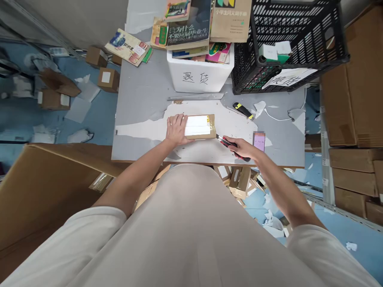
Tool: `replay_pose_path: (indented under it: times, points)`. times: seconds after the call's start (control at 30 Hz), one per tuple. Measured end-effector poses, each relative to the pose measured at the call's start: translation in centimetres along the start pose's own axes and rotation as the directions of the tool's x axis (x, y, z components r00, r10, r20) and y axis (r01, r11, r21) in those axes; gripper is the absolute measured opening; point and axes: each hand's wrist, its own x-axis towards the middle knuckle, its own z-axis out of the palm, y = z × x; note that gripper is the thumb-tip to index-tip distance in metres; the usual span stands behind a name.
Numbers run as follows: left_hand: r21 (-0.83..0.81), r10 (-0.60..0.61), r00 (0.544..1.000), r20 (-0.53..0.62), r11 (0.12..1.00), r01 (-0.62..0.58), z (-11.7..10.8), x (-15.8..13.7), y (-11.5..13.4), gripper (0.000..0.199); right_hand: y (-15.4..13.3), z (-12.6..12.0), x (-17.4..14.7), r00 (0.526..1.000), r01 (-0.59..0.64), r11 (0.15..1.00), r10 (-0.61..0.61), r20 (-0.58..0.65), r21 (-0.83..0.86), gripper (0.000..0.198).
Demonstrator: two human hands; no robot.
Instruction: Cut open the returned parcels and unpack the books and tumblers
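A small cardboard box (200,126) with a white label and clear tape on its right end lies on the worn grey table (140,147). My left hand (177,128) grips the box at its left end, fingers over the top and thumb along the near side. In my right hand (239,147) is a red and black utility knife (225,142), its blade tip at the box's taped right end. Behind the right hand lies a second utility knife (243,110), black and yellow. A phone (259,141) with a pink screen rests just beside my right wrist.
A white bin (199,75) heaped with books stands at the back, with a black plastic crate (247,67) to its right. Loose books (128,47) lie at the back left. A large open carton (60,175) stands at the left; boxes and paper scraps litter the floor.
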Motion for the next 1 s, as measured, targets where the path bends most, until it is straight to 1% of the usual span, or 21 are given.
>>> replay_pose_path:
  times: [0.13, 0.2, 0.27, 0.33, 0.4, 0.47, 0.5, 0.57, 0.63, 0.77, 0.9, 1.0]
  points:
    - [-0.005, 0.014, 1.000, 0.007, 1.000, -0.014, -0.1, -0.2, -0.1, 0.112, 0.6, 1.6, -0.4, 0.993, 0.033, 0.998, -0.038, -0.115, -0.044, 0.058]
    - [-0.006, 0.013, 1.000, 0.010, 1.000, -0.013, -0.1, -0.2, -0.1, 0.114, 1.2, 1.9, -1.3, 0.991, 0.023, 0.999, -0.029, -0.132, -0.048, 0.058]
    - [-0.010, 0.013, 1.000, 0.022, 1.000, -0.012, -0.1, -0.2, -0.2, 0.116, 2.1, 2.0, -2.5, 0.990, 0.004, 1.000, -0.008, -0.139, -0.028, 0.058]
    - [-0.016, 0.013, 0.999, 0.037, 1.000, -0.012, -0.1, -0.2, -0.3, 0.117, 3.4, 2.1, -3.7, 0.983, -0.002, 0.999, 0.010, -0.185, 0.042, 0.060]
    - [-0.020, 0.022, 0.999, 0.043, 1.000, -0.021, -0.1, -0.2, -0.5, 0.117, 4.5, 2.6, -4.2, 0.959, 0.022, 0.988, 0.023, -0.284, 0.154, 0.067]
    - [-0.021, 0.036, 0.998, 0.043, 0.999, -0.035, 0.0, -0.3, -0.6, 0.117, 5.0, 3.4, -3.8, 0.922, 0.077, 0.966, 0.025, -0.386, 0.246, 0.073]
    - [-0.021, 0.043, 0.998, 0.039, 0.999, -0.042, 0.0, -0.4, -0.7, 0.117, 5.0, 3.9, -3.3, 0.906, 0.104, 0.960, 0.016, -0.423, 0.259, 0.075]
    - [-0.024, 0.058, 0.998, 0.022, 0.998, -0.058, 0.1, -0.5, -0.9, 0.115, 4.2, 4.7, -1.9, 0.888, 0.136, 0.964, -0.015, -0.459, 0.231, 0.073]
    - [-0.028, 0.065, 0.998, -0.002, 0.998, -0.065, 0.2, -0.6, -0.9, 0.113, 2.9, 5.0, -0.3, 0.887, 0.139, 0.969, -0.030, -0.461, 0.204, 0.070]
    - [-0.040, 0.064, 0.997, -0.035, 0.997, -0.065, 0.4, -0.8, -0.9, 0.113, 0.6, 4.6, 1.7, 0.907, 0.109, 0.963, 0.007, -0.422, 0.249, 0.066]
    - [-0.050, 0.069, 0.997, -0.042, 0.996, -0.071, 0.4, -1.0, -0.8, 0.114, 0.5, 3.5, 1.5, 0.929, 0.106, 0.964, -0.008, -0.370, 0.245, 0.065]
    - [-0.059, 0.080, 0.996, -0.032, 0.995, -0.082, 0.3, -1.0, -0.9, 0.114, 1.0, 2.7, 0.9, 0.953, 0.111, 0.963, -0.034, -0.300, 0.245, 0.065]
